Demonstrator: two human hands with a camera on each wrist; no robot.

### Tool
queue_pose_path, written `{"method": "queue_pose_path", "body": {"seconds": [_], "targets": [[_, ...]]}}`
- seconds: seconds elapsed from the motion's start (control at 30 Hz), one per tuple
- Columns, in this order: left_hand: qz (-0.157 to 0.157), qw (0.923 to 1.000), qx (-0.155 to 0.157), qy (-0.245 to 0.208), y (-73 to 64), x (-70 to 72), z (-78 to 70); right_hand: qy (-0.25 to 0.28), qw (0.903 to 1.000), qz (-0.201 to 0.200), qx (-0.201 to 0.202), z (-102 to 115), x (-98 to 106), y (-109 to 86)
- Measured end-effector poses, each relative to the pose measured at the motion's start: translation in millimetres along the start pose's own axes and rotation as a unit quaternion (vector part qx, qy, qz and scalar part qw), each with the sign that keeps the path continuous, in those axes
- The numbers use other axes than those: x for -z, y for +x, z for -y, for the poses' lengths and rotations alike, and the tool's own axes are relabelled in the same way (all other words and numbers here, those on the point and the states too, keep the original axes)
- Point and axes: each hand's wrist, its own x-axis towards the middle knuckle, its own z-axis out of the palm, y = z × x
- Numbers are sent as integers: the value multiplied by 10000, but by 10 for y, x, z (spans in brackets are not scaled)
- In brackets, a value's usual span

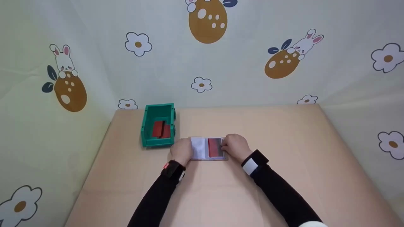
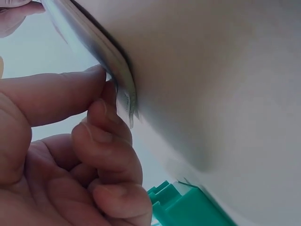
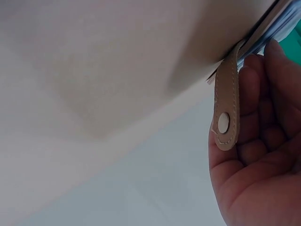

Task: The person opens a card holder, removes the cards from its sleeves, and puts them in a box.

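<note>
An opened card holder (image 1: 199, 150) with clear plastic sleeves lies between my hands, and a red and dark grey card (image 1: 215, 147) shows in its right-hand sleeve. My left hand (image 1: 182, 150) pinches the left edge of the sleeves between thumb and forefinger (image 2: 110, 89), its other fingers curled in. At the opposite edge, my right hand (image 1: 237, 147) grips the sleeves near the card with thumb and forefinger. A tan stitched strap (image 3: 227, 101) with a metal snap hangs from the holder beside the right fingers. Whether the right fingertips also touch the card is hidden.
Left of the holder, a green bin (image 1: 158, 145) stands on the tan tabletop (image 1: 268, 126), with red and dark cards (image 1: 158, 128) inside. Patterned cloth (image 1: 240, 72) hangs behind the table and along both sides.
</note>
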Motion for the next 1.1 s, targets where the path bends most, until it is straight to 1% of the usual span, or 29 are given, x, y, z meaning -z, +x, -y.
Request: {"method": "queue_pose_path", "body": {"seconds": [0.03,0.17,0.27,0.4,0.47,0.53,0.6,0.7,0.8,0.93,1.1], "targets": [[26,10000,3,12,1,5,-5,2,10000,-10,-1,1,1,0],[-45,10000,-55,-68,19,23,-41,-36,10000,-15,68,2,2,8],[-36,9992,-196,-350,40,44,-106,-126,9999,1,111,2,1,12],[290,9944,-357,-952,67,78,-233,-185,9998,1,97,-3,-7,16],[383,9915,-444,-1158,77,78,-293,-177,9998,-14,95,-8,-12,18],[438,9897,-503,-1263,89,66,-337,-168,9998,-4,98,-14,-17,20],[420,9896,-561,-1254,96,45,-371,-159,9998,13,108,-17,-16,18],[461,9900,-506,-1234,108,9,-394,-143,9998,27,99,-22,-14,19],[566,9904,-350,-1215,115,-29,-396,-125,9999,14,74,-23,-14,16],[756,9889,-144,-1268,126,-66,-384,-52,10000,-6,75,-14,-8,8],[923,9871,-67,-1308,146,-72,-380,55,10000,-11,48,-5,1,2]]}}
